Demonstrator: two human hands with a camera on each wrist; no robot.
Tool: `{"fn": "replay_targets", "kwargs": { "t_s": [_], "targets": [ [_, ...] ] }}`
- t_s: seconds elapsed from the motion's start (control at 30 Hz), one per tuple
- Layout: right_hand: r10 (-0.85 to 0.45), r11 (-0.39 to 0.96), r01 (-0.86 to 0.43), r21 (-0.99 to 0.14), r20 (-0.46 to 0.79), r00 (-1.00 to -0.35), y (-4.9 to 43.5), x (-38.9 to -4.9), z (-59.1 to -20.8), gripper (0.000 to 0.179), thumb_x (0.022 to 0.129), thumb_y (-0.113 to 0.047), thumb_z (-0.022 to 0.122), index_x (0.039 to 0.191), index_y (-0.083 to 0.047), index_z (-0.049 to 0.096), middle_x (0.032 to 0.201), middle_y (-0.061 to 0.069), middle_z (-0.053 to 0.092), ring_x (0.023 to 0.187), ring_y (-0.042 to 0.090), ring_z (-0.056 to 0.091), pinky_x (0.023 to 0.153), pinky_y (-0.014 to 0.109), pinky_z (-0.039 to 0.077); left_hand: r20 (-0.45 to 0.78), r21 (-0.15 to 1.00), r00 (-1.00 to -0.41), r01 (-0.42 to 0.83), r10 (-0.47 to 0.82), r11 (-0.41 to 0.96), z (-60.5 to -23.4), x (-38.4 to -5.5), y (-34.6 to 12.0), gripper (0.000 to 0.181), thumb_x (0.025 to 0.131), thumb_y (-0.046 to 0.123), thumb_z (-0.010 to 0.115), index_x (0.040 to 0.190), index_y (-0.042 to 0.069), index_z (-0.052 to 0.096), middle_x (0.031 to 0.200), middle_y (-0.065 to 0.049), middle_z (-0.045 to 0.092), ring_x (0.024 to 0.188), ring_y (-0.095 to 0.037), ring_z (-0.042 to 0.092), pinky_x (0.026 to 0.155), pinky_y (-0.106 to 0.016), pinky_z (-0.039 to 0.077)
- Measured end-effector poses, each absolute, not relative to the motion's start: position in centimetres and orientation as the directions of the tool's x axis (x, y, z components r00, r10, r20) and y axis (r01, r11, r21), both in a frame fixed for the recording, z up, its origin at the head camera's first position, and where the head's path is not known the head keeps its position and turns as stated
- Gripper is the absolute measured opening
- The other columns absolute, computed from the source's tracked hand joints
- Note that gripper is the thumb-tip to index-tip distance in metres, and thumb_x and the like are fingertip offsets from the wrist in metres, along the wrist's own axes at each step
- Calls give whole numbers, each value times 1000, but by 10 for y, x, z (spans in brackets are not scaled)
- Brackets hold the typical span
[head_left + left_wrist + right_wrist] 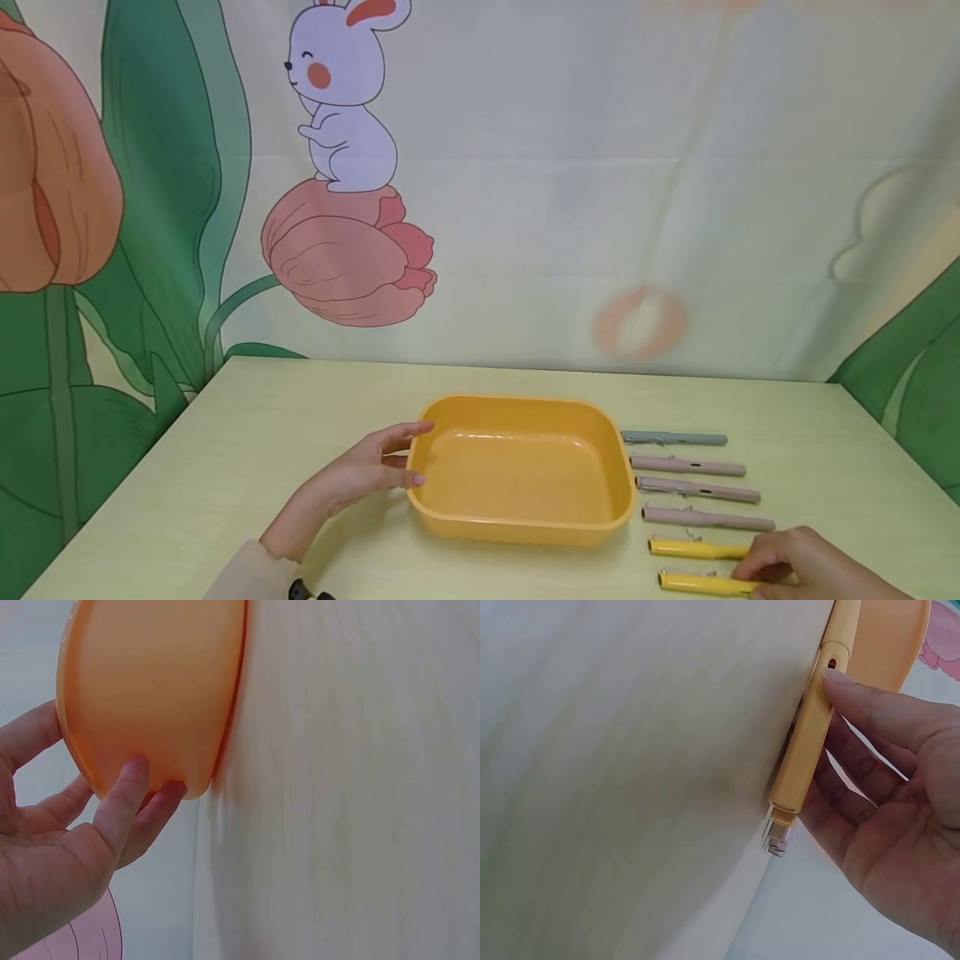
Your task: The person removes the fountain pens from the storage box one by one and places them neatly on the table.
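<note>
An orange-yellow plastic basin [517, 532] stands on the table. At its left end, my left hand [375, 467] holds the rim, with fingertips and thumb against the wall [161, 697]. Lower right, my right hand [798, 567] pinches the nearest yellow pen [701, 583] between thumb and fingers; the pen [802, 757] lies lengthwise under the thumb in the right wrist view. Just beyond it lies another yellow pen [686, 547], its right end partly behind the fingers.
Three pinkish pens, the nearest of them a mauve pen [708, 518], and a teal pen [678, 437] lie in a row right of the basin. Behind the pale table [315, 392] hangs a printed curtain [510, 250] with a rabbit and tulips.
</note>
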State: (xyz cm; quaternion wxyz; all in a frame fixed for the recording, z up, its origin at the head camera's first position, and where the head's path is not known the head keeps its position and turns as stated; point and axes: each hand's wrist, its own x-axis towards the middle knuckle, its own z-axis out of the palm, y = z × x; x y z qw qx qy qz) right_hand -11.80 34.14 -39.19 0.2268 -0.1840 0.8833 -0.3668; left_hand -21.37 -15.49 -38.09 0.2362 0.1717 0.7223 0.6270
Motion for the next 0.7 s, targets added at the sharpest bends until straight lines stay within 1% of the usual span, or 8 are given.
{"fn": "replay_targets", "kwargs": {
  "t_s": [0.07, 0.3, 0.47, 0.57, 0.63, 0.7],
  "targets": [
    [-484, 666, -150, -731, -271, -832, 341, -118, -392, 9, 81, -7, 65, 88, -4, 71, 80, -1, 60, 67, 2, 49, 57, 21, 45, -126, 987, -830, -47, 544, 157, -381, -214, -155, 72, 79, 4, 69, 140, -1, 30, 141, -25, 28, 117, -38, 46, 87, -35, 48],
    [-508, 662, -202, -722, -234, -829, 342, -120, -393, 9, 79, -5, 66, 87, -6, 72, 80, -7, 61, 68, 1, 50, 57, 20, 46, -126, 986, -834, -45, 538, 160, -381, -214, -155, 71, 80, 4, 68, 139, 0, 30, 141, -25, 29, 118, -38, 46, 88, -35, 48],
    [-517, 660, -224, -717, -218, -828, 342, -120, -393, 10, 79, -4, 66, 87, -6, 72, 81, -8, 61, 69, -1, 50, 58, 20, 46, -126, 986, -835, -44, 536, 163, -382, -215, -155, 72, 79, 5, 69, 139, 0, 30, 141, -25, 29, 118, -38, 46, 88, -35, 48],
    [-518, 656, -221, -721, -217, -827, 341, -120, -392, 10, 79, -3, 65, 87, -5, 71, 83, -5, 62, 71, -1, 51, 59, 20, 47, -121, 985, -835, -36, 537, 167, -382, -215, -155, 72, 79, 6, 69, 140, 0, 30, 140, -27, 30, 117, -38, 46, 88, -36, 48],
    [-504, 661, -196, -725, -235, -831, 341, -120, -390, 10, 80, -4, 65, 88, -6, 71, 85, -2, 62, 72, 0, 51, 60, 20, 47, -118, 982, -838, -20, 533, 186, -382, -213, -156, 71, 80, 7, 69, 140, 2, 31, 139, -27, 32, 117, -39, 46, 89, -38, 47],
    [-508, 659, -203, -724, -229, -830, 340, -119, -388, 11, 81, -5, 65, 89, -6, 71, 87, -1, 62, 74, 0, 51, 61, 20, 47, -115, 980, -841, -8, 528, 201, -382, -212, -156, 70, 81, 9, 68, 140, 4, 31, 139, -27, 33, 118, -39, 44, 91, -39, 45]
  ]
}}
